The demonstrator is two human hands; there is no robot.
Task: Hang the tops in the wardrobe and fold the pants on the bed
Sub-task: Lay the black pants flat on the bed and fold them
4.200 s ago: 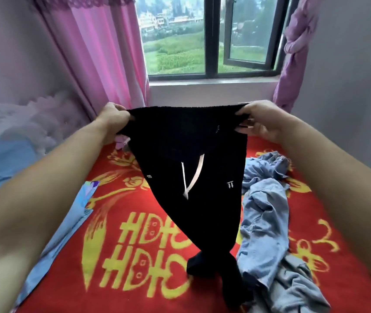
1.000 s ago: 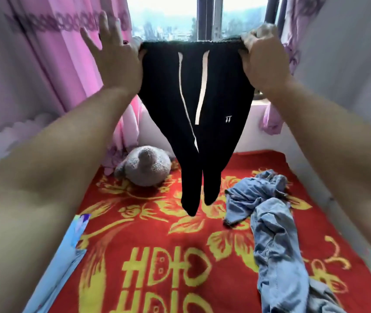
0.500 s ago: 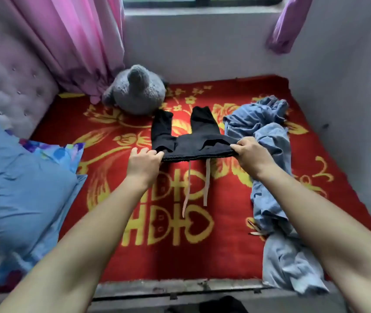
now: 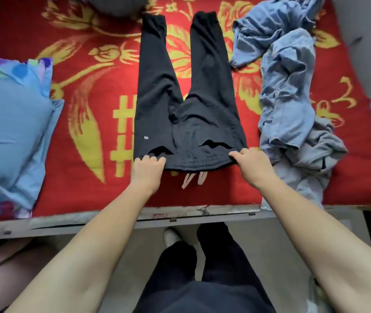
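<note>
Black pants (image 4: 186, 105) lie flat at frame center on the red blanket (image 4: 85, 190), legs toward the top and waistband nearest me. My left hand (image 4: 147, 170) and right hand (image 4: 251, 164) each have fingers curled, pinching a waistband corner. Drawstrings (image 4: 193, 178) poke out between them. A denim pile (image 4: 288, 86) is at right, a blue pillow (image 4: 10, 123) at left.

The sweatpants (image 4: 186, 98) lie flat in the middle of the blanket (image 4: 85, 123) on the bed, with the waistband at the near side and both legs reaching toward a plush toy (image 4: 112, 5) at the far edge. The left hand (image 4: 146, 170) grips the waistband's left corner and the right hand (image 4: 254, 166) its right corner, with the drawstrings (image 4: 193, 178) between them. A pillow (image 4: 10, 123) lies apart on the left, and a heap of denim clothes (image 4: 288, 91) lies just beside the sweatpants on the right.
</note>
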